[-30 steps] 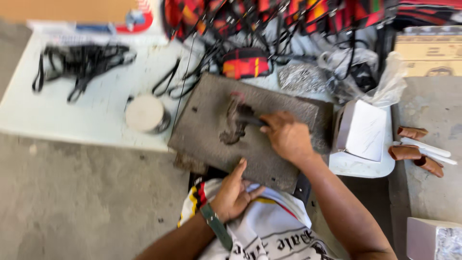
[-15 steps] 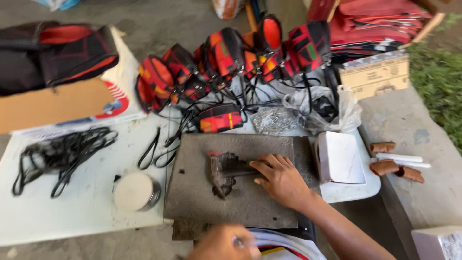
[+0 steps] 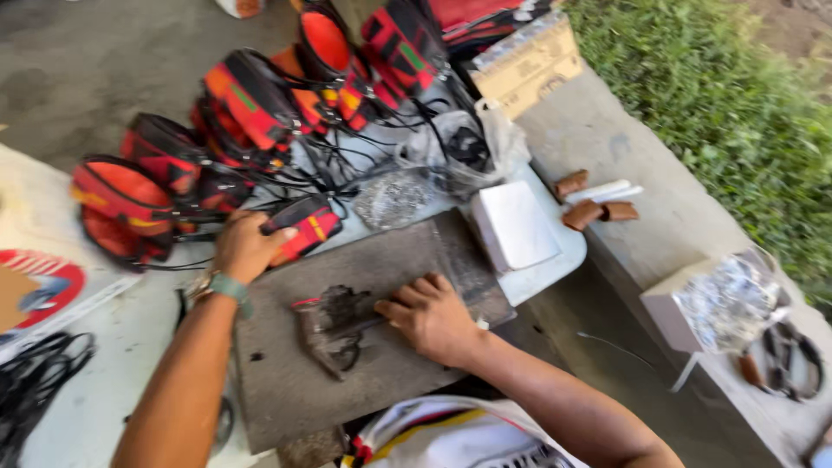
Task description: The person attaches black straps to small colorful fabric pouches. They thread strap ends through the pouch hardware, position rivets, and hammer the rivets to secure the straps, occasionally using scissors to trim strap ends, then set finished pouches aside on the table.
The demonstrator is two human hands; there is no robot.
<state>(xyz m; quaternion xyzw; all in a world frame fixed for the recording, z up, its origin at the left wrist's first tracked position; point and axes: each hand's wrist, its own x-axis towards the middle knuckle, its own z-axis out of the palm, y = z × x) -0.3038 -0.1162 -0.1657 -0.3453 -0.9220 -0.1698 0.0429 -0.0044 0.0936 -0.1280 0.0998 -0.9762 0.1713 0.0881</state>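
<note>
My left hand (image 3: pixel 245 246) reaches forward and grips a small red, black and yellow pouch (image 3: pixel 303 227) at the far edge of a dark grey work board (image 3: pixel 286 381). My right hand (image 3: pixel 431 315) rests on the board, fingers pressed on a dark handled tool whose tip lies on a crumpled dark piece of material (image 3: pixel 334 325). A green-strapped watch sits on my left wrist.
Several red and black pouches with black cords (image 3: pixel 251 104) are piled beyond the board. A white box (image 3: pixel 516 225) and clear plastic bags (image 3: pixel 468 143) lie to the right. Brown cylinders (image 3: pixel 594 208) sit on a concrete ledge, with grass (image 3: pixel 737 113) beyond. Black straps (image 3: pixel 35 381) lie at left.
My left hand has moved from near my body up to the far edge of the board and taken hold of the small pouch. The view has swung rightward.
</note>
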